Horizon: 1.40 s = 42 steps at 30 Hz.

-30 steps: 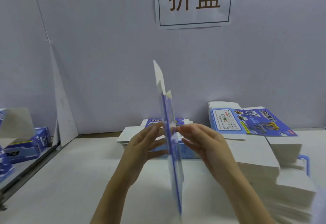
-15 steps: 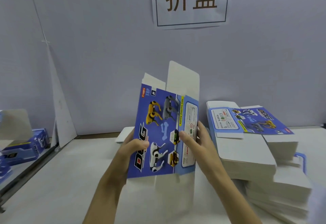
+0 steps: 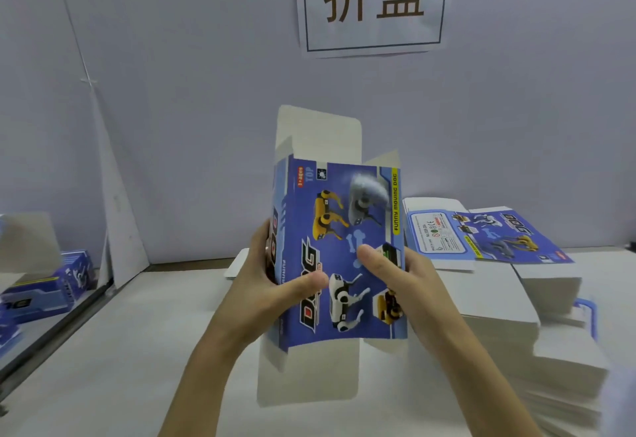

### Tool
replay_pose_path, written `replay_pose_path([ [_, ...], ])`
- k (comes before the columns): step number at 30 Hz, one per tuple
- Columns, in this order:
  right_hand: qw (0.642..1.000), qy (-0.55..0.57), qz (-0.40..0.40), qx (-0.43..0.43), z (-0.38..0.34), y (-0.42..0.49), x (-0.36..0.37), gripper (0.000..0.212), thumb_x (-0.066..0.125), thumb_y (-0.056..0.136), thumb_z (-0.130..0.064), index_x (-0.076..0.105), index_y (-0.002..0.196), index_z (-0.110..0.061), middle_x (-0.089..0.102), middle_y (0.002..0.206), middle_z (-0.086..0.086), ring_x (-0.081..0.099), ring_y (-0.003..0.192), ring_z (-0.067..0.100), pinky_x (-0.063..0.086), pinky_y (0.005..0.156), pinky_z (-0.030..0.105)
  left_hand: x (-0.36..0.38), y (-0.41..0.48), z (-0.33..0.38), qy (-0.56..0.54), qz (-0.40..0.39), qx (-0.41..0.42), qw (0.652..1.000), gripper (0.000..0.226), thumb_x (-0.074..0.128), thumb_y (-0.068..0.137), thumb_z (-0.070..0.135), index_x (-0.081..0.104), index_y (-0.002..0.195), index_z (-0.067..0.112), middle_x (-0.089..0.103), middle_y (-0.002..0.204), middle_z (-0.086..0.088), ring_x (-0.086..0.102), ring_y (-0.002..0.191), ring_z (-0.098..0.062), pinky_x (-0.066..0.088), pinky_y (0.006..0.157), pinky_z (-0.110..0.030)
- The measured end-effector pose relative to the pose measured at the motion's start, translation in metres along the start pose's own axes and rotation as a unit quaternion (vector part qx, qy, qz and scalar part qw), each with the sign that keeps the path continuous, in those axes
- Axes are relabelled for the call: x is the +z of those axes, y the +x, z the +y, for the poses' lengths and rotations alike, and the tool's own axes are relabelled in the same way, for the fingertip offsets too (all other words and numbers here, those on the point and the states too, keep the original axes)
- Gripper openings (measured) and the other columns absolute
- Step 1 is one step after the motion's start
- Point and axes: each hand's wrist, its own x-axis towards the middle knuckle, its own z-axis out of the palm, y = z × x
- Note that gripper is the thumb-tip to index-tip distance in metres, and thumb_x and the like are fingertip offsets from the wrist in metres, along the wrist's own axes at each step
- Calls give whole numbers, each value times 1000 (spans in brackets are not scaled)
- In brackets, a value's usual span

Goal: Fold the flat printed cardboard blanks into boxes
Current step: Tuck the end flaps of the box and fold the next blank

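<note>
I hold a blue printed cardboard blank (image 3: 344, 230) upright in front of me, opened into a square tube with toy dogs pictured on its front. White flaps stick out above and below it. My left hand (image 3: 272, 285) grips its left side, thumb on the front panel. My right hand (image 3: 395, 274) grips the right edge, thumb pressed on the front. A stack of flat blanks (image 3: 488, 240) lies on the table to the right.
More flat blanks (image 3: 557, 361) lie white side up, piled at the right front. Folded blue boxes (image 3: 44, 285) sit beyond a divider at the left. A few blanks (image 3: 237, 264) lie behind my hands. A paper sign (image 3: 373, 2) hangs on the grey wall.
The blank was edge-on and flat a second ago. It turned to face me and has opened from flat into a tube, with my hands shifting to its two sides.
</note>
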Motion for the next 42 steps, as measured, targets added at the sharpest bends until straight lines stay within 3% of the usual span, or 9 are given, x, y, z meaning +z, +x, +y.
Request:
replay_pose_path([
  [6, 999, 20, 27, 34, 6, 2, -13, 25, 67, 78, -33, 74, 57, -23, 73, 64, -1, 70, 58, 6, 49, 45, 13, -12, 3, -15, -69, 119, -47, 989, 51, 63, 71, 54, 64, 106, 16, 75, 91, -10, 74, 75, -29, 61, 61, -39],
  [9, 998, 18, 28, 55, 7, 0, -14, 49, 63, 88, -21, 69, 42, -36, 64, 47, -14, 60, 45, -8, 40, 36, 7, -18, 5, -18, -40, 152, -50, 986, 42, 58, 72, 49, 60, 100, 17, 75, 86, -8, 73, 69, -27, 61, 56, -37],
  [12, 998, 21, 12, 63, 11, 4, -15, 22, 72, 80, -35, 76, 67, -18, 75, 71, 2, 73, 67, 10, 54, 54, 16, -17, 6, -19, -39, 126, -50, 990, 46, 59, 72, 51, 61, 103, 17, 75, 87, -9, 74, 72, -27, 61, 57, -36],
  [15, 997, 30, 13, 69, 9, 5, -17, 56, 82, 68, -40, 63, 108, -6, 76, 94, 9, 74, 86, 25, 60, 76, 37, -13, 5, -20, -46, 103, -56, 992, 50, 61, 73, 51, 61, 107, 15, 75, 92, -11, 73, 78, -32, 60, 72, -47],
  [19, 996, 33, 67, 52, 5, 4, -18, 35, 69, 70, -47, 64, 87, -17, 76, 77, -6, 72, 72, 5, 56, 57, 17, -6, 9, -21, -16, 136, -39, 990, 42, 59, 72, 48, 59, 101, 17, 76, 85, -5, 74, 72, -27, 61, 64, -41],
  [28, 990, 12, 108, 92, 4, 3, -20, 84, 73, 48, -61, 62, 112, -7, 68, 113, 15, 62, 112, 34, 48, 100, 53, -2, 9, -21, -6, 133, -39, 990, 39, 57, 72, 48, 57, 99, 20, 76, 82, 0, 74, 70, -24, 60, 55, -33],
  [34, 994, -4, 89, 60, 1, 3, -18, 80, 70, 57, -54, 57, 103, 10, 75, 90, 14, 73, 84, 25, 56, 86, 45, 9, 5, -16, -1, 102, -28, 994, 41, 55, 74, 49, 55, 101, 19, 75, 86, -1, 74, 73, -18, 55, 50, -21],
  [38, 1000, -2, 10, 22, 1, 0, -15, 53, 80, 63, -48, 61, 102, -17, 76, 92, 5, 74, 85, 20, 60, 66, 28, 12, -2, -3, -23, 42, 25, 999, 65, 78, 63, 60, 50, 114, 34, 71, 101, 11, 72, 89, -10, 55, 58, -19],
  [42, 998, -51, -22, -34, -3, -1, -12, 65, 81, 56, -44, 61, 112, -17, 74, 99, 2, 72, 89, 17, 57, 69, 24, 6, -3, 2, 24, -27, 37, 999, 84, 81, 46, 50, 45, 121, 38, 69, 108, 15, 70, 98, -12, 58, 65, -23],
])
